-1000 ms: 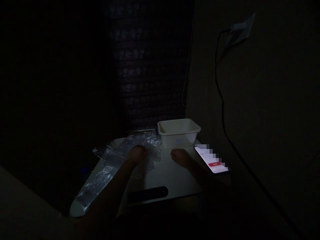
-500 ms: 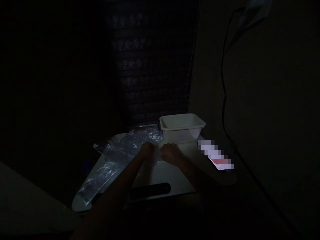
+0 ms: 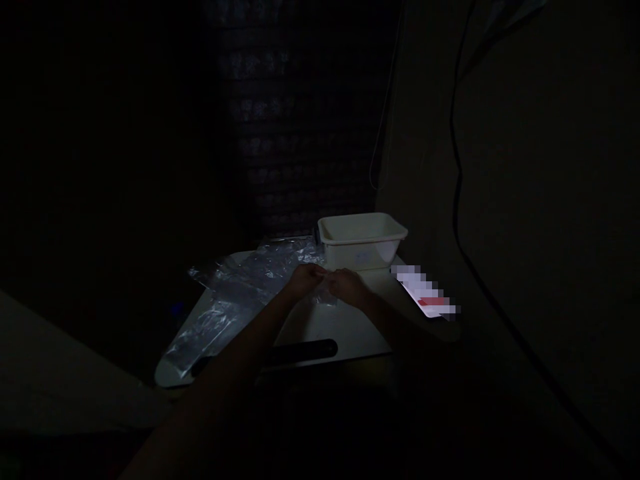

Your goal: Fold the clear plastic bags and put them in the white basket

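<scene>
In dim light, my left hand (image 3: 305, 280) and my right hand (image 3: 347, 287) meet over the middle of a white table (image 3: 350, 330). The fingers of both are closed on a clear plastic bag (image 3: 326, 298), which hangs just below them. More clear plastic bags (image 3: 235, 280) lie spread and overlapping on the table's left side, some beside my left forearm. Just behind my hands stands a cream plastic bin (image 3: 357, 255) with a small label on its front.
A lit phone-like screen (image 3: 423, 293), partly pixelated, lies at the table's right edge. A dark slot (image 3: 305, 352) runs along the near edge. Beyond are a dark blind (image 3: 300, 143) and a cable (image 3: 456, 180) on the right wall.
My hands have come together, fingertips meeting at the clear plastic bag. The view has tilted slightly, so the table and bin sit higher in the picture.
</scene>
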Action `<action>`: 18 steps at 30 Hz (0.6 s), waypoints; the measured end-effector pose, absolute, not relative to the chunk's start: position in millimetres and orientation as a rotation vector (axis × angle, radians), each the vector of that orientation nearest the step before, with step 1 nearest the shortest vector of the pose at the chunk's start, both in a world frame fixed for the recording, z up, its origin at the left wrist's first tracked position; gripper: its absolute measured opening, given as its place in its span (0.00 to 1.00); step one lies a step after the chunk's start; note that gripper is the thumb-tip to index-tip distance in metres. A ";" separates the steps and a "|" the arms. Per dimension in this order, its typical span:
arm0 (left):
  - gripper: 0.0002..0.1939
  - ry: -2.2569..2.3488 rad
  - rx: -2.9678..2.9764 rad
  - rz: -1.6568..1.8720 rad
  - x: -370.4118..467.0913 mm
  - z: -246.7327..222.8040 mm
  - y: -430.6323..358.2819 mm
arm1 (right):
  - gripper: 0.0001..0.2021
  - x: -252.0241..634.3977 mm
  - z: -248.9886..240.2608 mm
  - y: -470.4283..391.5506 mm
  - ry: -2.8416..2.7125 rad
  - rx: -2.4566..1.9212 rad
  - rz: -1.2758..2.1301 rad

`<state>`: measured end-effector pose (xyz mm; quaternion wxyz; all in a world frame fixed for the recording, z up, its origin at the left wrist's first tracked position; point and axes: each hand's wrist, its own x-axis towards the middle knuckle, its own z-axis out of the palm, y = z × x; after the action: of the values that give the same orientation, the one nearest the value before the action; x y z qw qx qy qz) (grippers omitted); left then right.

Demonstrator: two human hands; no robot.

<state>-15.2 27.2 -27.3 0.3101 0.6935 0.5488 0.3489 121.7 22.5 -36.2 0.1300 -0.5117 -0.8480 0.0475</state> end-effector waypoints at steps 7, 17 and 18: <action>0.10 1.218 1.619 1.052 3.5 -23.6 20.0 | 0.11 136.4 -29.1 29.4 -2.071 -1.378 0.312; 0.11 1.424 1.641 1.199 1.6 -20.4 24.9 | 0.07 164.4 -22.0 22.2 -1.934 -1.345 0.478; 0.12 1.424 1.627 1.211 2.5 -19.4 23.9 | 0.07 165.6 -22.2 21.5 -1.932 -1.319 0.532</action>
<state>2.5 23.9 -19.4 0.3255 0.6208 0.5433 0.4621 165.6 21.5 -22.2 0.3625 -0.5125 -0.7505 0.2065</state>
